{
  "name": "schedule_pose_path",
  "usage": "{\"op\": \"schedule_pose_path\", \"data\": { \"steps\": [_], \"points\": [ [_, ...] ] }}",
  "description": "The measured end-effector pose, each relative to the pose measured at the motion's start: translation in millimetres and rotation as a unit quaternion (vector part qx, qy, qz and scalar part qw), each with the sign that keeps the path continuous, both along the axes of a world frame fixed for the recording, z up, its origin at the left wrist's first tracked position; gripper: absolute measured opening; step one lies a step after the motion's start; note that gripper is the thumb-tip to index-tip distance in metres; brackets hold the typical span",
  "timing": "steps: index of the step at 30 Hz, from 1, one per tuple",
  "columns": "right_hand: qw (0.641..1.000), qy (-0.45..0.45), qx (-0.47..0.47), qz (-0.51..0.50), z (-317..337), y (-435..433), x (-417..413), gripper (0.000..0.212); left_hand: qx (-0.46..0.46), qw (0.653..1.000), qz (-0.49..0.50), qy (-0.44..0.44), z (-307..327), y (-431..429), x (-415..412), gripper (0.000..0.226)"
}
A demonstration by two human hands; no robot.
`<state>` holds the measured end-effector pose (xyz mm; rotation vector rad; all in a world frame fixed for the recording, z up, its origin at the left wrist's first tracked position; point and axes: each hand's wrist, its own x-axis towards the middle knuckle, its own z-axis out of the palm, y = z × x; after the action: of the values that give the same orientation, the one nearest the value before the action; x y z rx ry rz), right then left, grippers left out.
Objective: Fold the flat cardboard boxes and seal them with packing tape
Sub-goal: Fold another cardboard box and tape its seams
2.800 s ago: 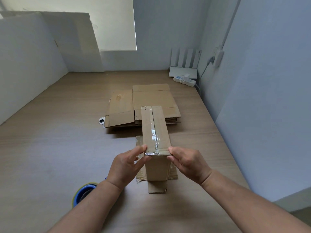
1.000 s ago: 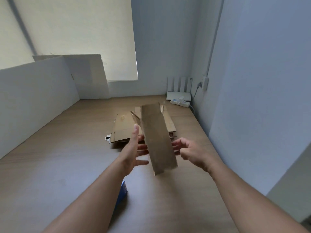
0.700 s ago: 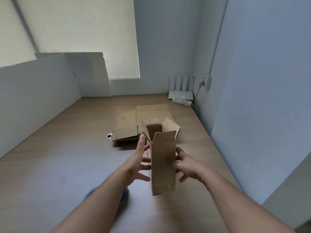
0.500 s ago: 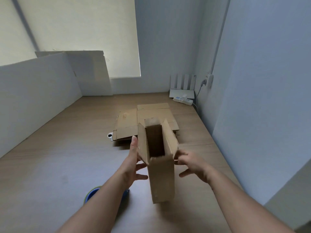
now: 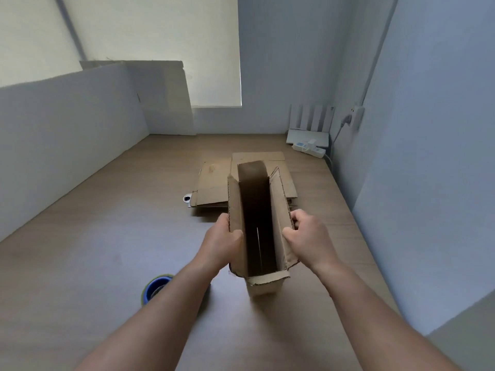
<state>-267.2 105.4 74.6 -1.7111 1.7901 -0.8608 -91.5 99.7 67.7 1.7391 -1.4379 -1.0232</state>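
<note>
From the head view, the open box (image 5: 258,226) stands up on the table (image 5: 88,253). The left hand (image 5: 223,243) grips its left flap and the right hand (image 5: 308,238) grips its right flap. Flat boxes (image 5: 214,183) lie behind it.

no legible text anywhere, open cardboard box (image 5: 263,287) plain brown, flat cardboard stack (image 5: 211,186) unprinted (small mark on it too blurred to read), power strip (image 5: 308,149) markings unresolvable
</note>
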Motion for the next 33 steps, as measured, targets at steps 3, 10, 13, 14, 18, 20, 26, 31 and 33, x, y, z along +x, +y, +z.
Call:
{"op": "schedule_pose_path", "data": {
  "steps": [3,10,13,14,18,20,26,31,33],
  "points": [
    [0.996,-0.06,-0.058,0.007,16,-1,8,0.029,-0.049,0.997,0.064,-0.001,17,5,-1,0.017],
    [0.968,-0.176,-0.075,0.164,26,-2,59,0.055,-0.124,0.971,0.203,0.024,50,41,38,0.022],
    [0.963,-0.165,-0.075,0.202,25,5,89,0.055,-0.122,0.967,0.221,0.023,51,67,62,0.028],
    [0.96,-0.158,-0.071,0.218,25,10,99,0.054,-0.119,0.966,0.229,0.019,51,77,71,0.029],
    [0.95,-0.125,-0.059,0.279,27,34,135,0.041,-0.104,0.956,0.275,0.009,44,121,109,0.026],
    [0.949,-0.089,-0.057,0.298,28,47,152,0.034,-0.102,0.949,0.3,-0.002,42,145,129,0.028],
    [0.934,-0.021,-0.072,0.35,30,111,222,0.034,-0.111,0.921,0.368,-0.063,35,227,184,0.032],
    [0.908,-0.008,-0.095,0.409,36,178,291,0.034,-0.117,0.89,0.435,-0.067,37,304,237,0.042],
    [0.897,-0.003,-0.102,0.431,38,206,319,0.034,-0.111,0.882,0.453,-0.066,36,339,257,0.042]
  ]
}}
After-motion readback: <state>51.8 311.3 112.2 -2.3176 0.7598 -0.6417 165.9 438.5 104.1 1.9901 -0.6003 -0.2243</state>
